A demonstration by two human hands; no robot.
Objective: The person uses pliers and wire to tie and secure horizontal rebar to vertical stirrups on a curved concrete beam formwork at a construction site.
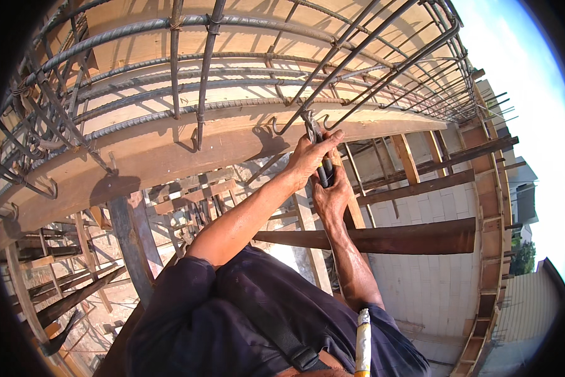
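Note:
My left hand [307,157] and my right hand [332,193] are close together in front of me, both wrapped round a pair of pliers [311,127]. Its metal jaws point up and away; black handles with a touch of yellow show between my fingers. The jaws are beside the hooked lower end of a steel bar [281,129], at the bottom of the rebar cage [232,63]. Whether they grip a bar or wire I cannot tell. Behind the jaws runs a timber edge board [219,133]. My right fingers are partly hidden by the handles.
Dark timber beams [408,237] and upright posts [131,232] stand below and around me. Plywood panels back the rebar. Down at the right is a pale block wall [414,283], with a framed formwork edge [490,232] beyond. A white stick [363,342] crosses the lower edge.

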